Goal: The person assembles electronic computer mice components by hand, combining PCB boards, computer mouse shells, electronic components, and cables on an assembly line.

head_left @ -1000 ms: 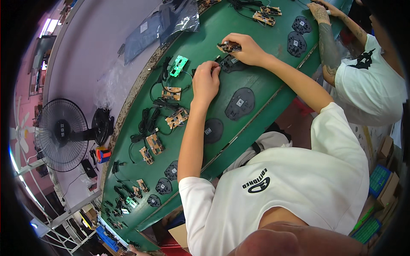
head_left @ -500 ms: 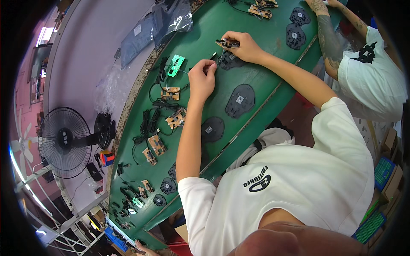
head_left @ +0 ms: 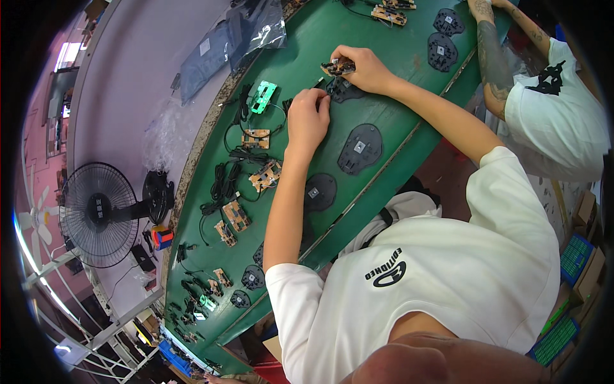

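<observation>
My right hand [head_left: 367, 69] grips a small brown circuit board [head_left: 338, 67] with black parts on its face, held above the work surface. Beneath it lies a dark grey rounded plastic base [head_left: 348, 92], partly covered by my hands. My left hand [head_left: 309, 123] is closed in a pinch beside that base, on a thin black cable [head_left: 287, 105]; the fingertips partly hide the cable. Nearer to me lie another dark grey base [head_left: 359, 149] with a pale square on it and a similar base [head_left: 319, 192] beside my left forearm.
Left of my arm, a green board [head_left: 263, 97], brown boards [head_left: 256, 139] and coiled black cables [head_left: 224, 182] lie on the green bench [head_left: 403, 83]. Beyond its edge are a plastic bag [head_left: 211, 57] and a fan [head_left: 99, 214]. A co-worker's tattooed arm [head_left: 492, 64] reaches in at right.
My left hand has shifted slightly right, closer to the base under my right hand. The board in my right hand has tilted a little.
</observation>
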Motion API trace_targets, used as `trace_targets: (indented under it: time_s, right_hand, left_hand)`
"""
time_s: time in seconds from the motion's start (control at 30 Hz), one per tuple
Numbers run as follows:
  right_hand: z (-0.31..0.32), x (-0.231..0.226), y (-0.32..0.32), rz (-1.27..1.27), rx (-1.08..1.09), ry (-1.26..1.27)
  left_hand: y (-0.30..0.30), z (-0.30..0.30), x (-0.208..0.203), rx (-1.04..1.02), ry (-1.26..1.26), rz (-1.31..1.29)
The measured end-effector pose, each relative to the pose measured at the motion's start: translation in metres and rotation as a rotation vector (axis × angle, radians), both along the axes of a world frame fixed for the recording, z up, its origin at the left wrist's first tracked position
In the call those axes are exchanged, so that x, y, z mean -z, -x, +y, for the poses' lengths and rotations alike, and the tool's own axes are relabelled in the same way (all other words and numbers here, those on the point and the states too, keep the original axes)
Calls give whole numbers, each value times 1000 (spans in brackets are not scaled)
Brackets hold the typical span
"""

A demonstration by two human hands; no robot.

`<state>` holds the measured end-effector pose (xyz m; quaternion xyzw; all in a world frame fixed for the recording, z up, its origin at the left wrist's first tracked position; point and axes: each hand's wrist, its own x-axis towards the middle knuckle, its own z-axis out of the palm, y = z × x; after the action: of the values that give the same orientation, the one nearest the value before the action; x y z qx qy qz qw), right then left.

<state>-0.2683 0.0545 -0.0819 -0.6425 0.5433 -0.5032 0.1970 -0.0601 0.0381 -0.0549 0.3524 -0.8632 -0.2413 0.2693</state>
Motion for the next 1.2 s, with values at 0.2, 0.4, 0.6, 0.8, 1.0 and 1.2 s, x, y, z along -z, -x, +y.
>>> trace_targets:
  time_s: [0.2,0.4,0.6,0.8,1.0,1.2]
  right_hand:
    - [2,-2,2,54,22,14]
    - [-1,-1,3,60,31,38]
    - [0,3,1,95,41,41]
    - [-2,-1,1,148,64,83]
    - [-4,1,-1,96,78,66]
    - [-3,2,0,101,93,45]
  left_hand:
    - [-1,-3,-3,146,341,-75]
    - [8,1,-18,316,731,-536]
    - [7,-22,-14,522,720,-529]
    - [-7,-44,-15,581,510,-300]
    - [-7,-44,-20,625,524,-373]
    - [9,-2,-23,446,693,-617]
